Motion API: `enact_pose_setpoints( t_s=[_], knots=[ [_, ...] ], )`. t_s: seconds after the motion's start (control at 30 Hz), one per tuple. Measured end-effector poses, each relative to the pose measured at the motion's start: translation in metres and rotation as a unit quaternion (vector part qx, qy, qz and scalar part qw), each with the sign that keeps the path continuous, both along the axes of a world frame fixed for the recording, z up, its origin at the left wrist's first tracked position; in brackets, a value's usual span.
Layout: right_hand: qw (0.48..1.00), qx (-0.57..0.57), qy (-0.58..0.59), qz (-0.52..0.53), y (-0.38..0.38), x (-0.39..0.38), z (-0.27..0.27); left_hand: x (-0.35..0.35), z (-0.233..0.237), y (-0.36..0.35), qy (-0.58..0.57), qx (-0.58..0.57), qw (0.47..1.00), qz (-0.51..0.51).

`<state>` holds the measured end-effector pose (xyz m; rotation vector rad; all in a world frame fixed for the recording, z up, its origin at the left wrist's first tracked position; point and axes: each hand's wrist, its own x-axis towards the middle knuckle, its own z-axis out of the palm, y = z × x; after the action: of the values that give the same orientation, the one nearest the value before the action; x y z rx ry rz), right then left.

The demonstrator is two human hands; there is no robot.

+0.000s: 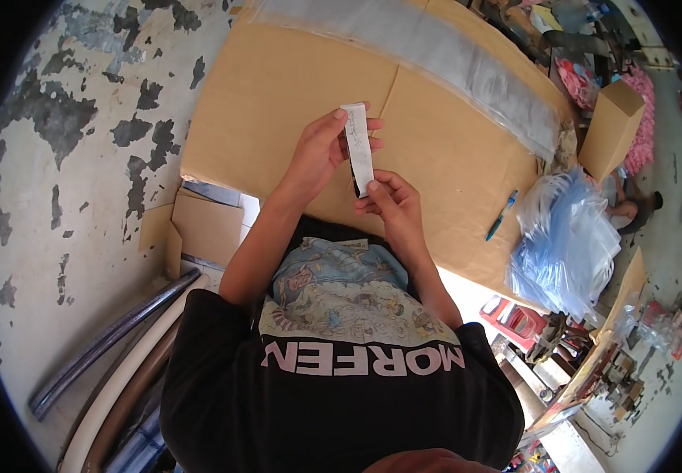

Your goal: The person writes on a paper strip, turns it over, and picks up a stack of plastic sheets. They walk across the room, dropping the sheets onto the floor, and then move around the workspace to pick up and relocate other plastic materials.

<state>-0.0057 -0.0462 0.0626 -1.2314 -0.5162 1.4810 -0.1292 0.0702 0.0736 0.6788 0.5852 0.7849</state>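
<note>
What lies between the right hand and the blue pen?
Bare brown cardboard lies between the right hand and the blue pen in the head view.

Blue pen [502, 215] near plastic bags [565, 248], peeling wall [81, 158], cardboard box [611, 130], perhaps red stool [520, 322]

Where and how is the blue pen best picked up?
Pinch the blue pen mid-barrel, coming from above and slightly left, with thumb and fingers across its width. It is slim and lies flat on the brown cardboard, its far end slanting toward the plastic bags on its right. The right hand seems better placed, once free of the white strip.
</note>
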Motion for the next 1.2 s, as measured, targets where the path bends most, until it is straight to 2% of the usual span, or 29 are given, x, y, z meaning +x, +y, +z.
enact_pose_setpoints(
  t_s=[0.77, 0.83, 1.03, 1.2],
  knots=[
    [0.999, -0.007, -0.033, -0.016, 0.004, -0.005, 0.002, -0.003, -0.007, 0.001, 0.015, -0.009, 0.999, 0.028],
    [0.999, -0.005, -0.048, -0.02, 0.004, -0.006, 0.006, -0.001, -0.009, 0.0, 0.03, 0.01, 0.998, 0.061],
    [0.995, -0.007, -0.086, -0.05, 0.006, -0.004, 0.007, 0.0, -0.01, 0.001, 0.034, 0.028, 0.997, 0.061],
    [0.995, -0.003, -0.047, -0.091, 0.006, -0.002, 0.0, 0.001, -0.008, 0.002, 0.041, 0.022, 0.998, 0.045]
  ],
)
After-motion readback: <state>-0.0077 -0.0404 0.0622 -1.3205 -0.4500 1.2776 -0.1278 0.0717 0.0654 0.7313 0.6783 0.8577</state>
